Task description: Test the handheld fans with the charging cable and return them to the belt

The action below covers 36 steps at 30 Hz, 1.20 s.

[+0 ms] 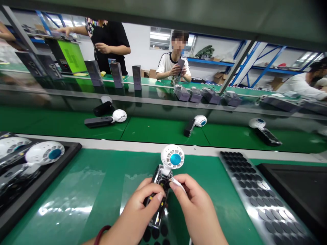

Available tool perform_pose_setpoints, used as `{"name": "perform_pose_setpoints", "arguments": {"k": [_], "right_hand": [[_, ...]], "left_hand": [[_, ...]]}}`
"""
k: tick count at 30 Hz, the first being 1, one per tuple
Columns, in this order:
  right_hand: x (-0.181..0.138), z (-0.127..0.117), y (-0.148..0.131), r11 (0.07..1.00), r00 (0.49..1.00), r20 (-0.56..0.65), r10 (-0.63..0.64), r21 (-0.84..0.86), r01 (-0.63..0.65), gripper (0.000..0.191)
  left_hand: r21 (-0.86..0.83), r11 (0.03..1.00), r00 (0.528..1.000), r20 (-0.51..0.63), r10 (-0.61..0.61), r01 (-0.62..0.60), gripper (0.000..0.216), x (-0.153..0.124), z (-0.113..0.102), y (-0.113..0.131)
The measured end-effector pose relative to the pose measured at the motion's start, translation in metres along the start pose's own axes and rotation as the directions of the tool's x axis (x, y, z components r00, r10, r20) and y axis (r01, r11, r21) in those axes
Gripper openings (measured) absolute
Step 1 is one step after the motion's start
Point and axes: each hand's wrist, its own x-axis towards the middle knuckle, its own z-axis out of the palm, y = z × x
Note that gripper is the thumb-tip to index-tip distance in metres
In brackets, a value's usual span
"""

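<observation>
My left hand is wrapped round the black handle of a small handheld fan with a round white head and a blue centre, held over the green mat. My right hand pinches a thin white piece against the fan's neck, just below the head. Under the hands lies a sheet of round black pads, partly hidden by my wrists.
A black tray with several fans sits at left. A long sheet of black pads and a dark tray lie at right. Several fans ride the green conveyor beyond. Other people work across the line.
</observation>
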Motion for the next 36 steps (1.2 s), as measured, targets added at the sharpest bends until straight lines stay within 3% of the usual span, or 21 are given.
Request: {"name": "perform_pose_setpoints", "arguments": {"k": [2,6,9,13,28,36], "right_hand": [[0.0013,-0.0011,0.0017,1.000,1.000,-0.008,0.007,0.017,-0.007,0.010],[0.0037,-0.0031,0.0032,1.000,0.999,-0.035,-0.018,-0.018,0.017,0.010],[0.0043,-0.0036,0.0018,0.985,0.994,-0.007,-0.108,-0.138,0.106,0.011],[0.0037,-0.0026,0.0005,0.959,0.981,0.053,-0.185,-0.207,0.192,0.015],[0.0015,-0.0023,0.0007,0.929,0.968,0.102,-0.229,-0.272,0.249,0.020],[0.0027,-0.0061,0.0008,0.852,0.944,0.190,-0.268,-0.411,0.324,0.022]], "left_hand": [[-0.029,1.000,1.000,0.006,-0.013,0.013,0.011,-0.0007,0.0008,0.0012],[-0.157,0.983,0.995,-0.008,-0.101,0.099,0.066,-0.0020,0.0026,0.0043],[-0.202,0.969,0.990,0.023,-0.137,0.139,0.082,-0.0023,0.0032,0.0057],[-0.182,0.974,0.990,0.013,-0.139,0.139,0.081,-0.0019,0.0034,0.0064],[-0.158,0.977,0.990,-0.004,-0.144,0.142,0.081,-0.0023,0.0035,0.0043],[-0.148,0.979,0.990,0.003,-0.141,0.140,0.081,-0.0038,0.0034,0.0042]]}}
